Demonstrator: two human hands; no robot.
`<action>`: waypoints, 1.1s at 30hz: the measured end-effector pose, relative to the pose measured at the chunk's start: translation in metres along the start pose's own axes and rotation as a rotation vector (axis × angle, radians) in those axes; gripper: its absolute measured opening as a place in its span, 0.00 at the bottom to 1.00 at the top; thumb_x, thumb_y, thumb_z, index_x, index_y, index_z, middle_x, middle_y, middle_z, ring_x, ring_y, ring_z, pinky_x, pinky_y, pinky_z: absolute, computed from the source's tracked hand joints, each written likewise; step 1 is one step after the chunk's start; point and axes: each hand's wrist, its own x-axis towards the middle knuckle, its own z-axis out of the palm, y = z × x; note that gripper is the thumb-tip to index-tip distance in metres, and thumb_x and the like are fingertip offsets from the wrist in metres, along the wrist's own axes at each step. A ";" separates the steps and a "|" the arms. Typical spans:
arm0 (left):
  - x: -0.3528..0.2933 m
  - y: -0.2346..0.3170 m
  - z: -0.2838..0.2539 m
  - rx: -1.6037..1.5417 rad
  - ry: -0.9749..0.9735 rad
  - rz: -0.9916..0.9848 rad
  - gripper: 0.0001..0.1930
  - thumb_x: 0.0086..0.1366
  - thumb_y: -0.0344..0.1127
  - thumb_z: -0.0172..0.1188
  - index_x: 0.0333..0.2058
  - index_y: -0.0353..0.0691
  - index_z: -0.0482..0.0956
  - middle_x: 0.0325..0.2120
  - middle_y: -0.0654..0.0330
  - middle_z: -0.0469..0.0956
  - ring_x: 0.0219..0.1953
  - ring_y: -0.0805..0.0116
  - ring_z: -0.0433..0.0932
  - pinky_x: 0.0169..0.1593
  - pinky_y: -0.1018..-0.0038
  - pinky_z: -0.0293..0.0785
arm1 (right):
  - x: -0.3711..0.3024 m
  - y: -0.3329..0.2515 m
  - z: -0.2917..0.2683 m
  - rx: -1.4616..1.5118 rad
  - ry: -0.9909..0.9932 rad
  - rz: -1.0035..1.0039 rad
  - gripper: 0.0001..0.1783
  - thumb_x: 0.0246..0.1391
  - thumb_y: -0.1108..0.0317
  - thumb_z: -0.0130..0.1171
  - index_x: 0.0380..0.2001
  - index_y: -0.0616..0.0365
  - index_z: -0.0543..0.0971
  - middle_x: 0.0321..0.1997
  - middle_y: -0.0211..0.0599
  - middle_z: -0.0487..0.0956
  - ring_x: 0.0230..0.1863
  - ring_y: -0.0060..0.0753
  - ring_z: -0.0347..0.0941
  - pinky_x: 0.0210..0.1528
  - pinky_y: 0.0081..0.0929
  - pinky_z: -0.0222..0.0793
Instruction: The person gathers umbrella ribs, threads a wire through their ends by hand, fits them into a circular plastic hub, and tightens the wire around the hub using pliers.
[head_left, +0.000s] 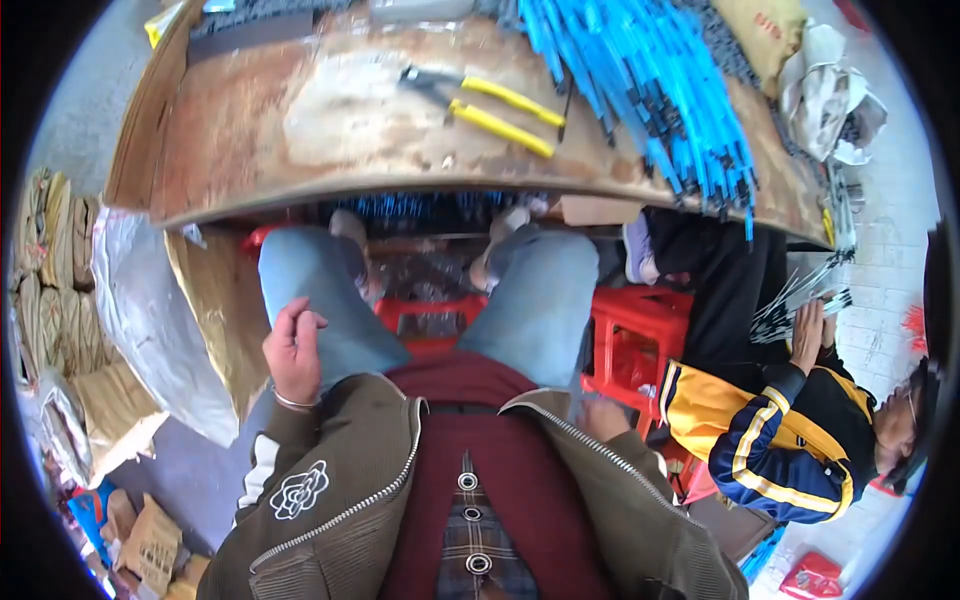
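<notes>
On the worn brown wooden tabletop (340, 120), yellow-handled dark-metal pliers (480, 118) are lying, likely stiff, heavyish, best taken by both handles (510, 97); left hand (293, 355) is hovering half-open, seemingly empty, right hand (603, 418) blurring, state untellable.

Table (240, 110): wooden, its surface is stained.
Stool (650, 308): red plastic, near the table.
Floor (195, 490): grey at lower left.
Wall (895, 200): white brick at right.

An olive jacket (340, 535), maroon layer (540, 490) and light-blue jeans (530, 290) show, plaid panel (470, 540) at 6 o'clock, bracelet (293, 404) at 8.
</notes>
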 end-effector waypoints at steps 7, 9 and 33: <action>0.117 0.083 0.058 -0.291 -0.178 0.278 0.11 0.63 0.28 0.48 0.42 0.29 0.71 0.25 0.60 0.76 0.29 0.74 0.74 0.38 0.81 0.69 | 0.024 -0.111 -0.221 0.505 1.046 -0.408 0.11 0.50 0.75 0.54 0.38 0.68 0.75 0.31 0.46 0.78 0.31 0.27 0.74 0.35 0.20 0.68; 0.143 0.104 0.070 -0.132 -0.191 0.418 0.12 0.60 0.28 0.51 0.43 0.31 0.71 0.31 0.54 0.77 0.36 0.65 0.76 0.42 0.76 0.70 | 0.017 -0.145 -0.276 0.464 1.058 -0.507 0.10 0.49 0.76 0.55 0.37 0.67 0.76 0.30 0.44 0.78 0.31 0.26 0.74 0.34 0.19 0.68; 0.172 0.124 0.126 0.165 -0.399 1.062 0.21 0.51 0.40 0.62 0.42 0.35 0.71 0.39 0.52 0.73 0.46 0.58 0.71 0.50 0.67 0.66 | 0.216 -0.162 -0.463 -0.266 1.257 -0.019 0.12 0.50 0.61 0.49 0.28 0.58 0.75 0.29 0.50 0.77 0.33 0.53 0.75 0.34 0.45 0.71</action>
